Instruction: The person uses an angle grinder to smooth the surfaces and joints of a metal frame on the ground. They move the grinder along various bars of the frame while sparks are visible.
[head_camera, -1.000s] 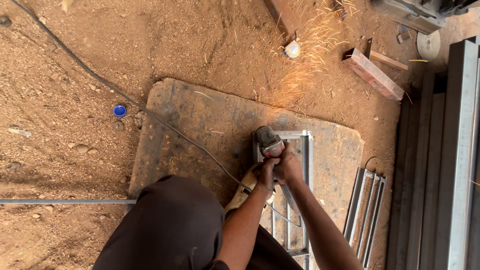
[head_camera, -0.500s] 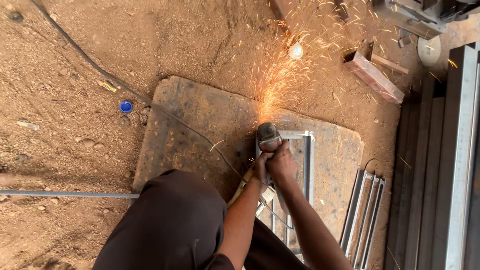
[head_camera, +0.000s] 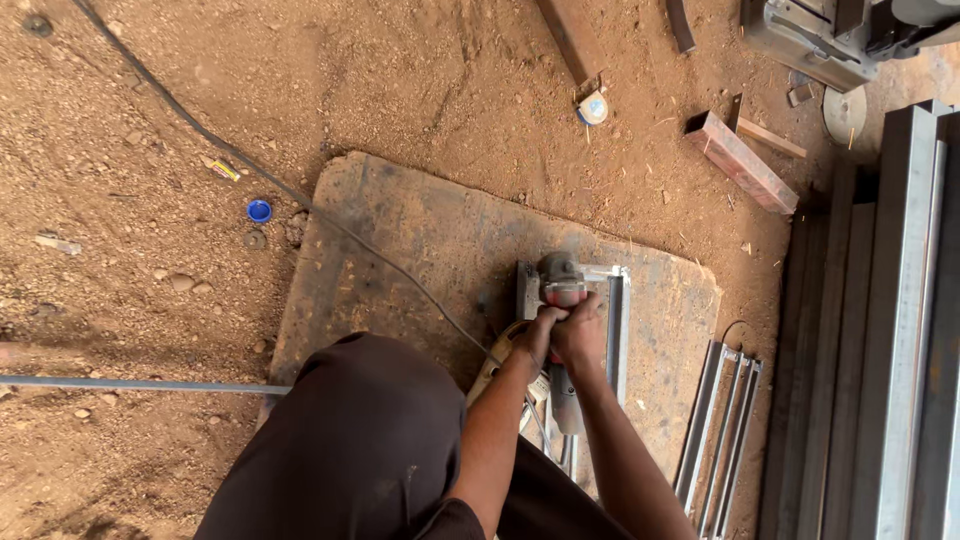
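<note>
Head view: both hands, left (head_camera: 541, 330) and right (head_camera: 581, 332), are clenched around an angle grinder (head_camera: 562, 300) held to a grey steel frame (head_camera: 618, 330) on a worn board (head_camera: 420, 240), centre frame. No sparks show; grinding appears paused, and resuming calls for steady pressure.

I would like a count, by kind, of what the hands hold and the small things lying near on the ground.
Angle grinder, held by left hand and right hand: 1
Metal frame under it: 1
Blue bottle cap: 1
Tape measure: 1
Total: 4
</note>
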